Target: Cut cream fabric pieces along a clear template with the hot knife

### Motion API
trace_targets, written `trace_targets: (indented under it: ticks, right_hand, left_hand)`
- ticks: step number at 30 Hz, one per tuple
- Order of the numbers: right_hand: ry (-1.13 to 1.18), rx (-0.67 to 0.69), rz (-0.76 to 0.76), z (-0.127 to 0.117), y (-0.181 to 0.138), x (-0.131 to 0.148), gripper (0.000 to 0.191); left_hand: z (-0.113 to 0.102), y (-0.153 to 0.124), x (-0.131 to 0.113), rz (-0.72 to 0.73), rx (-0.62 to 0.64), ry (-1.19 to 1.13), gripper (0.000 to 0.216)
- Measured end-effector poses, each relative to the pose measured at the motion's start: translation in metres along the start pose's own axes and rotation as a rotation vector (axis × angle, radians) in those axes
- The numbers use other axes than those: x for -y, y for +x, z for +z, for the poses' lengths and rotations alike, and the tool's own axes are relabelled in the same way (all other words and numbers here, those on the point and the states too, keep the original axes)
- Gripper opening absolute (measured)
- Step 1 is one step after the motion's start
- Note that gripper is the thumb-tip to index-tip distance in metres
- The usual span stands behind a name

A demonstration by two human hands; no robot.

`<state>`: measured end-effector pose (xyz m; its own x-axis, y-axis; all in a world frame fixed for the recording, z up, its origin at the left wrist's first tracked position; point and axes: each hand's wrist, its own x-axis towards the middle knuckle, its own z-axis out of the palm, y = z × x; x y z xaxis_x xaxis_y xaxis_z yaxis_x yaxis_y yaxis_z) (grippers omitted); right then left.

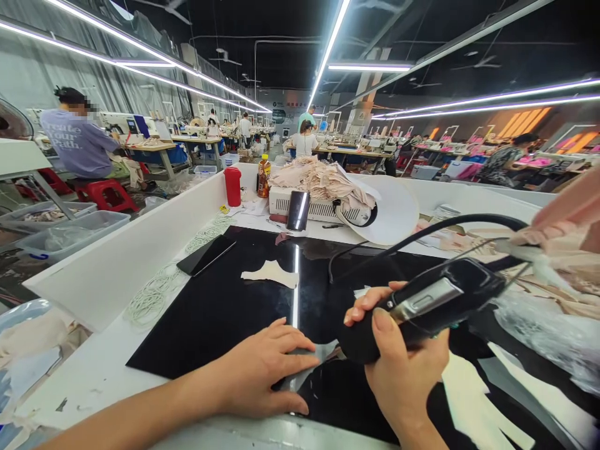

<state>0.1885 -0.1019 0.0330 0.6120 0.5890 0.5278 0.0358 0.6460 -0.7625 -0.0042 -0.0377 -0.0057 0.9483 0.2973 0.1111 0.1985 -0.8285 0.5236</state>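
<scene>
My left hand (269,369) lies flat with fingers spread on a glossy black board (220,319). Its fingertips touch a small translucent grey piece (323,356). My right hand (403,362) is wrapped round a black corded hand tool (422,303) with a silver panel; its exact kind I cannot make out. The tool's rounded dark end is close to the translucent piece, and whether they touch is hidden. Farther back on the board is a cream fabric cutout (270,274). Larger pale cut pieces (478,400) are right of my right hand.
A phone (206,255) and pale green cord coils (152,297) lie at left. Behind the board stand a red cup (232,186), a bottle (264,175) and a white box (281,203) under heaped beige fabric. The tool's black cable (450,222) arches right. People sit at sewing tables beyond.
</scene>
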Motion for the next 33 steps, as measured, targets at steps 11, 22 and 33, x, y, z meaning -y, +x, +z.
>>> trace_targets:
  ticks: [11, 22, 33]
  right_hand:
    - [-0.035, -0.02, 0.023, 0.001, 0.0, -0.002, 0.03]
    - [-0.059, -0.094, -0.023, -0.013, 0.012, -0.006, 0.033]
    - [-0.145, -0.06, -0.029, -0.015, 0.019, -0.006, 0.033]
  left_hand:
    - [-0.003, 0.0, -0.004, -0.012, -0.001, -0.008, 0.065]
    - [-0.008, 0.003, -0.009, -0.06, 0.049, 0.005, 0.063]
    - [0.003, -0.001, 0.004, -0.276, -0.236, -0.031, 0.037]
